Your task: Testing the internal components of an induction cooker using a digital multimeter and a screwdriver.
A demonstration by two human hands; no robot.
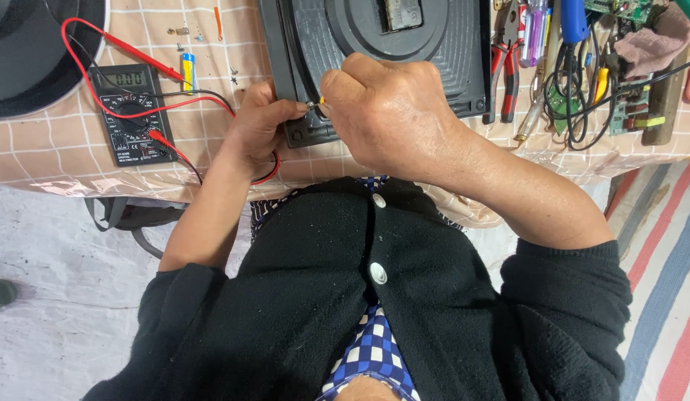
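A black flat appliance [449,52] lies upside down on the table, with a round raised centre. My left hand [259,126] pinches a small part at its near left corner. My right hand [382,111] is closed around a small tool with a yellow tip [322,100], held against the same corner right beside the left fingers. What exactly sits between the left fingertips is too small to tell.
A black multimeter [129,111] with red and black leads lies at left, with a small battery [187,70] beside it. Red-handled pliers [504,70], screwdrivers, cables and circuit boards [627,111] crowd the right side. A chequered cloth [48,148] covers the table.
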